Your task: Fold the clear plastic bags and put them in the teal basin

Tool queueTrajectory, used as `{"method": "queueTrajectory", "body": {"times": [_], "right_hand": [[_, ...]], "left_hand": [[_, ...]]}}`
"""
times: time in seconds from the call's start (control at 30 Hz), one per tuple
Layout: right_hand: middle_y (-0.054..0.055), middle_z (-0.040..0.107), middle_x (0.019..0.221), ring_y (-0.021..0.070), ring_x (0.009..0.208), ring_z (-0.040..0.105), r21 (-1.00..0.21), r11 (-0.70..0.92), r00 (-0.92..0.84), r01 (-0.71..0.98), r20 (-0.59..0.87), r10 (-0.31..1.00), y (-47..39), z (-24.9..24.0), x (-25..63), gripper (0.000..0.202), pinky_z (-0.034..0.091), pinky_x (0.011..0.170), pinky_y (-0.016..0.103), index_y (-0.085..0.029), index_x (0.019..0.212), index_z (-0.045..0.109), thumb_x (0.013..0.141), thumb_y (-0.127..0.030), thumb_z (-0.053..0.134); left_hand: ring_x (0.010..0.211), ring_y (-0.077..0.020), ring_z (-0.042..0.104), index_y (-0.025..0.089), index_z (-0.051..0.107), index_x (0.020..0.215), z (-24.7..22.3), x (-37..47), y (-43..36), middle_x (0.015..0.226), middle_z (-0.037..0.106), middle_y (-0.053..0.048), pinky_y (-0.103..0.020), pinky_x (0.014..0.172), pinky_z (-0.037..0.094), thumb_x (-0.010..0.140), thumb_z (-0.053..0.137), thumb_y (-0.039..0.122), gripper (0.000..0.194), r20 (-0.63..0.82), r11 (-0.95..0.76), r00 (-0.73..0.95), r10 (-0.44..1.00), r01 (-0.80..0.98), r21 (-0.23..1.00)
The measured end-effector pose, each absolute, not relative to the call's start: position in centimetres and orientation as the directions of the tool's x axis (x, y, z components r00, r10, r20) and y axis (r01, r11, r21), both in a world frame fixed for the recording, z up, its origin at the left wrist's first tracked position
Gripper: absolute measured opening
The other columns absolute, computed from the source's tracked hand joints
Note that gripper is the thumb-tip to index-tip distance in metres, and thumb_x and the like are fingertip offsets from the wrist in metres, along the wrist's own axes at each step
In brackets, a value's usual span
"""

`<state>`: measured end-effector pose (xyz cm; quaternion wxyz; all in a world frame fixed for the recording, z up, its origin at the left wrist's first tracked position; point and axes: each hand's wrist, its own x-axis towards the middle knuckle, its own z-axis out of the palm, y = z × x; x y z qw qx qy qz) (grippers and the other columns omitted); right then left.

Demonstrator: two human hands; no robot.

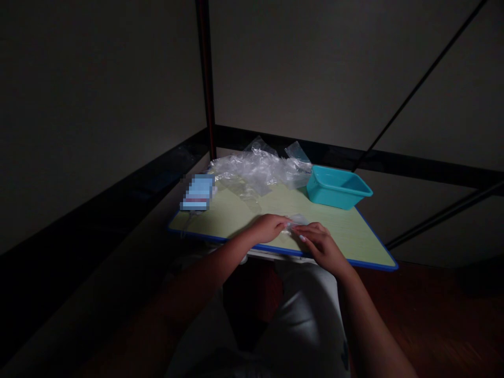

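A small clear plastic bag [299,219] lies flat at the front of the pale yellow table [334,233], between my two hands. On its left edge, the fingertips of my left hand [269,228] are pressed together in a pinch. My right hand [319,240] comes in from the other side, fingers bent and their tips on the plastic near the left fingertips. The dim light and the fingers hide exactly how the bag is folded and whether anything is in it.
A loose heap of crumpled clear plastic bags [260,165] covers the back of the table. Right of it stands a turquoise plastic basket [334,198]. A phone-like lit screen [197,192], pixelated, is at the left edge. Walls rise close behind and to the left.
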<state>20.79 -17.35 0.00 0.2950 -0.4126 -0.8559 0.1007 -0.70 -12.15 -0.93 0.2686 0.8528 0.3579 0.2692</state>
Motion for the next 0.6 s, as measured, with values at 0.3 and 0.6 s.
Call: {"method": "queueTrajectory", "body": {"times": [0.3,0.6], "right_hand": [[0.005,0.063,0.118,0.0245,0.102,0.055,-0.418,0.660,-0.481,0.625,0.460,0.746,-17.40,-0.06,20.55,0.032,0.042,0.087,0.045,-0.030,0.119,0.061,0.092,-0.030,0.045],[0.003,0.064,0.117,0.0242,0.100,0.055,-0.445,0.661,-0.508,0.604,0.424,0.750,-17.61,0.24,20.94,0.025,0.042,0.085,0.043,-0.029,0.104,0.069,0.091,-0.034,0.049]], "left_hand": [[0.104,-0.0191,0.060,0.021,0.062,0.114,-0.84,-0.69,-12.24,0.115,0.065,-0.004,-0.027,0.089,0.043,0.088,0.052,0.038,0.033,0.272,-0.602,0.599,0.753,0.463,0.651],[0.106,-0.0183,0.059,0.022,0.065,0.108,-0.60,-0.72,-12.31,0.115,0.065,-0.003,-0.027,0.091,0.043,0.092,0.042,0.027,0.029,0.249,-0.585,0.578,0.777,0.518,0.623]]}}
